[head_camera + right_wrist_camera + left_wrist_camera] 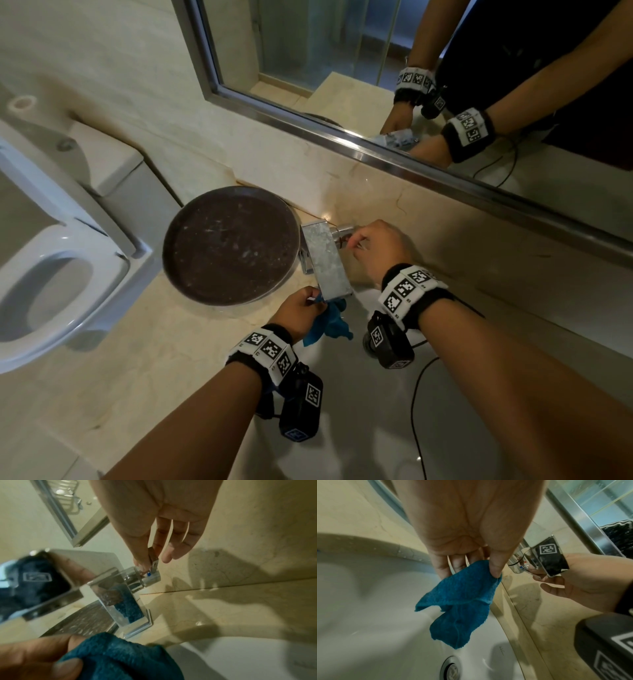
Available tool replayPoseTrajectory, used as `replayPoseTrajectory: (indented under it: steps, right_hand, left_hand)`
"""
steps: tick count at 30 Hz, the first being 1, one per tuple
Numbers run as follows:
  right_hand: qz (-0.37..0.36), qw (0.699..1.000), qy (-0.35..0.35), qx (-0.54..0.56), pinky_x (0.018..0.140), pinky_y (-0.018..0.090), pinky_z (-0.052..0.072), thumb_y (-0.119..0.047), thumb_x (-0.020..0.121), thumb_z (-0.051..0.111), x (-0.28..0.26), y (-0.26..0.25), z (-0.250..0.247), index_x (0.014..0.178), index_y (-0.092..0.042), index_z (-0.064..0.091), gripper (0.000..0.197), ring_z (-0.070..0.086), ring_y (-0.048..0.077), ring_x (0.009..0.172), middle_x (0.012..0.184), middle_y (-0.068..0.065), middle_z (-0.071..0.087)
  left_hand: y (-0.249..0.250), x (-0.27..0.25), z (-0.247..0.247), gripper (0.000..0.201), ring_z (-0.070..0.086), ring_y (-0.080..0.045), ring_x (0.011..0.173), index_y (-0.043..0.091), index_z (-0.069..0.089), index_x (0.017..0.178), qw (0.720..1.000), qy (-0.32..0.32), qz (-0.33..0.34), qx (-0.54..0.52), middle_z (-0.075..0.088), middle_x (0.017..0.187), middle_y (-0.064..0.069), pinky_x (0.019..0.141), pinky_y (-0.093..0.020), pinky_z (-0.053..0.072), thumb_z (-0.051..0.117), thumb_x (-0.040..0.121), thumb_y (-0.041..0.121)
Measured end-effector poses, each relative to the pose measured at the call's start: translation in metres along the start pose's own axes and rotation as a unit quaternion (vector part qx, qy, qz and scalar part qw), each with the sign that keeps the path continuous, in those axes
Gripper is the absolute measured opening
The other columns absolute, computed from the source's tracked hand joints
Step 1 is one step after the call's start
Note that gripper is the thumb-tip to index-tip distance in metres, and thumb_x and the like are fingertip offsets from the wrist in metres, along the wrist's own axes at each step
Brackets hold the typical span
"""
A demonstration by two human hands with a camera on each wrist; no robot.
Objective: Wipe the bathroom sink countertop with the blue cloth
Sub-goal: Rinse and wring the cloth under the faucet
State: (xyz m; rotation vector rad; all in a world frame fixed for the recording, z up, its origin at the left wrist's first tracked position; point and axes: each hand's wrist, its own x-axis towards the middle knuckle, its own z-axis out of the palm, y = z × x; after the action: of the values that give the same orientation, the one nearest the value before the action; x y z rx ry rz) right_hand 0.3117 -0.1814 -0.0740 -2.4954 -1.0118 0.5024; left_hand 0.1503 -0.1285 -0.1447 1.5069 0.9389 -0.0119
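The blue cloth [330,325] hangs crumpled from my left hand [313,301], pinched between thumb and fingers just under the spout of the chrome faucet [325,262]. In the left wrist view the cloth [462,601] dangles over the white basin [368,628], not touching it. My right hand [352,240] reaches behind the faucet. Its thumb and forefinger pinch the small faucet lever [153,559], with the other fingers spread. The beige marble countertop [154,359] surrounds the basin.
A dark round tray [229,245] sits on the counter left of the faucet. A toilet [51,274] stands beyond the counter's left end. The mirror [376,85] runs along the back wall. The drain [452,669] lies below the cloth.
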Motion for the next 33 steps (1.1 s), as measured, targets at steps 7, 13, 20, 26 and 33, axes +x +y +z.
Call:
replayPoseTrajectory:
  steps: [7,13,20,26,33]
  right_hand:
    - [-0.001,0.999,0.012,0.030,0.066,0.015,0.034,-0.015,0.087,0.060,0.003,0.011,-0.004,0.088,-0.021,0.067,0.010,0.051,0.009,0.087,0.110,-0.001,0.056]
    - [0.007,0.991,-0.004,0.134,0.061,0.005,0.031,-0.018,0.085,0.063,-0.016,0.022,-0.005,0.098,-0.020,0.064,0.013,0.052,0.009,0.093,0.111,-0.004,0.052]
    - [0.064,0.973,-0.053,0.216,0.083,0.026,0.047,-0.015,0.089,0.057,-0.052,0.044,0.037,0.102,-0.020,0.058,0.014,0.056,0.016,0.099,0.104,-0.003,0.059]
    - [0.064,0.957,-0.192,0.210,0.085,0.034,0.050,-0.005,0.090,0.044,-0.065,0.033,0.063,0.117,-0.015,0.055,0.031,0.059,0.022,0.099,0.109,0.008,0.064]
    - [0.046,0.952,-0.201,0.224,0.095,0.043,0.048,-0.009,0.082,0.055,-0.063,0.026,0.063,0.113,-0.015,0.059,0.031,0.062,0.023,0.102,0.107,0.008,0.067]
  left_hand:
    - [-0.002,0.001,-0.003,0.007,0.055,-0.020,0.092,0.014,0.053,0.099,1.000,0.004,0.005,0.002,0.058,0.098,-0.006,0.082,-0.028,0.041,0.051,0.094,0.009]
    - [-0.004,0.001,0.000,0.007,0.055,-0.020,0.094,0.014,0.054,0.099,1.000,0.002,0.012,-0.004,0.058,0.099,-0.006,0.087,-0.030,0.042,0.051,0.094,0.009]
    - [-0.002,-0.003,0.005,0.012,0.058,-0.022,0.097,0.021,0.055,0.103,1.000,0.004,0.002,-0.016,0.061,0.104,-0.005,0.090,-0.035,0.045,0.052,0.094,0.014]
    - [0.002,-0.009,0.014,0.025,0.056,-0.020,0.098,0.007,0.054,0.116,0.996,-0.011,0.017,-0.091,0.060,0.105,-0.006,0.079,-0.021,0.049,0.046,0.094,-0.001]
    - [-0.001,-0.008,0.012,0.024,0.058,-0.020,0.094,-0.005,0.057,0.115,0.994,-0.001,0.034,-0.107,0.061,0.102,-0.010,0.079,-0.017,0.048,0.049,0.092,-0.005]
